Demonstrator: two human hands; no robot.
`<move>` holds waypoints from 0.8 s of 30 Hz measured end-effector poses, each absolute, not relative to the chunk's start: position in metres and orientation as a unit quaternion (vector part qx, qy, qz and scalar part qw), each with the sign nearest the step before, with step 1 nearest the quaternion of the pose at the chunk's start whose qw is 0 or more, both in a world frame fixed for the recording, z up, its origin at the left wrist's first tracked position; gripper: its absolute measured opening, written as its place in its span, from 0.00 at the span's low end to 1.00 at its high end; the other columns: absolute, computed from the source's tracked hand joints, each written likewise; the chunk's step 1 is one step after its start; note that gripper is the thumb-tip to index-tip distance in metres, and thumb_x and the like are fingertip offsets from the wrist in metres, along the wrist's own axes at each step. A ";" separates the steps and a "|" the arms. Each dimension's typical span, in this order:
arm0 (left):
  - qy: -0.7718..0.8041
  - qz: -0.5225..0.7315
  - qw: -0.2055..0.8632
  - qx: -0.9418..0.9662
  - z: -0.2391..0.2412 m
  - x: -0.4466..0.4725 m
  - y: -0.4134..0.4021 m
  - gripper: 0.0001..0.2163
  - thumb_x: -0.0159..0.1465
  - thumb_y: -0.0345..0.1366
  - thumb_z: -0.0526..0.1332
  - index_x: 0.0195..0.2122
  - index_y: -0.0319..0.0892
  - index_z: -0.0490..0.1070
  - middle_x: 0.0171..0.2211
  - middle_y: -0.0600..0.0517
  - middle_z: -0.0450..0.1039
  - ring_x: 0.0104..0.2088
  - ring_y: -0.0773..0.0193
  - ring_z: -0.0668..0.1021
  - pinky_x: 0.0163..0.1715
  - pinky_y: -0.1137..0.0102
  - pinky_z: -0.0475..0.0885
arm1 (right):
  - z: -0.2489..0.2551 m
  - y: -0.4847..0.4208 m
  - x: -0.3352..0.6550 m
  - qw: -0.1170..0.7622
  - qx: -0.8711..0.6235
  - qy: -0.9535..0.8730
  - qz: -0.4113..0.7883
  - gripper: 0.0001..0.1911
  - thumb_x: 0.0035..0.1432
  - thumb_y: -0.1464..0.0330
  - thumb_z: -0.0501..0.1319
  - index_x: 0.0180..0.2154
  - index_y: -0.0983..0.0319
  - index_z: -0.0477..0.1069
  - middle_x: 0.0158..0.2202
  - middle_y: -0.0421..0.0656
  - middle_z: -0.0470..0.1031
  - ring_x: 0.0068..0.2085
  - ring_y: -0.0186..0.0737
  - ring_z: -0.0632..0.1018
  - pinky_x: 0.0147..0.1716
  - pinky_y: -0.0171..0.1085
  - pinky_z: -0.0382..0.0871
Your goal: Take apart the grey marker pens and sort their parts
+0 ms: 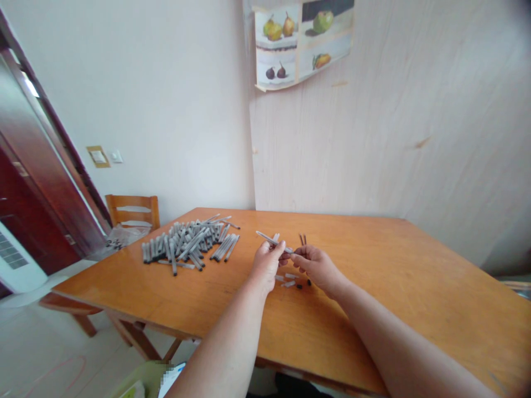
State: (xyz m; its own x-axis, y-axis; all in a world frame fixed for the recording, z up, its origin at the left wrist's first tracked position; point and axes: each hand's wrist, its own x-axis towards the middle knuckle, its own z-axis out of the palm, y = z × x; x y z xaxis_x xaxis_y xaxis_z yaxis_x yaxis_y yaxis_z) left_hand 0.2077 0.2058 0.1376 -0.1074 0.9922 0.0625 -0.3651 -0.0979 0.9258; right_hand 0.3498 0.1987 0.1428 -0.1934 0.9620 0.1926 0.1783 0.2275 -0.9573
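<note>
here, left fingers (280,249) and right fingers (299,260) closed around one pen (265,237), pale item (134,390) inside greenish bin (148,370)

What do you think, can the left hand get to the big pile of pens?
Probably yes: the pile is on the left hand's side, with only table between them. But that hand is holding a pen, so it might need to let go first.
</note>
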 end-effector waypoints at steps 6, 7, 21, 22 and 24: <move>0.405 0.629 0.539 0.387 0.139 0.208 0.205 0.18 0.52 0.44 0.69 0.37 0.39 0.68 0.31 0.48 0.76 0.26 0.69 0.77 0.24 0.76 0.68 | 0.146 0.198 0.351 0.436 -0.457 -0.647 0.427 0.11 0.54 0.60 0.57 0.30 0.62 0.67 0.24 0.40 0.71 0.24 0.32 0.69 0.26 0.33 0.62; 0.407 0.629 0.539 0.384 0.139 0.208 0.204 0.18 0.52 0.44 0.69 0.37 0.39 0.68 0.30 0.48 0.76 0.26 0.69 0.77 0.24 0.76 0.68 | 0.146 0.198 0.351 0.438 -0.457 -0.649 0.422 0.11 0.53 0.61 0.58 0.30 0.62 0.67 0.24 0.40 0.71 0.25 0.32 0.68 0.26 0.33 0.62; 0.414 0.645 0.552 0.328 0.143 0.205 0.205 0.14 0.55 0.42 0.68 0.35 0.38 0.69 0.29 0.47 0.77 0.24 0.70 0.76 0.23 0.76 0.67 | 0.149 0.206 0.378 0.372 -0.475 -0.715 0.352 0.08 0.49 0.65 0.60 0.30 0.63 0.72 0.27 0.40 0.73 0.28 0.34 0.70 0.29 0.33 0.62; 0.415 0.646 0.552 0.327 0.144 0.205 0.205 0.13 0.55 0.42 0.67 0.34 0.38 0.69 0.29 0.47 0.77 0.24 0.70 0.76 0.23 0.76 0.67 | 0.148 0.208 0.382 0.350 -0.475 -0.731 0.342 0.07 0.48 0.66 0.60 0.29 0.63 0.73 0.26 0.40 0.73 0.28 0.34 0.70 0.29 0.33 0.62; 0.415 0.647 0.550 0.327 0.144 0.205 0.205 0.13 0.56 0.41 0.67 0.33 0.38 0.68 0.28 0.47 0.77 0.24 0.70 0.76 0.23 0.77 0.67 | 0.147 0.210 0.390 0.306 -0.473 -0.757 0.331 0.06 0.47 0.67 0.61 0.28 0.63 0.74 0.25 0.39 0.73 0.28 0.34 0.70 0.28 0.33 0.61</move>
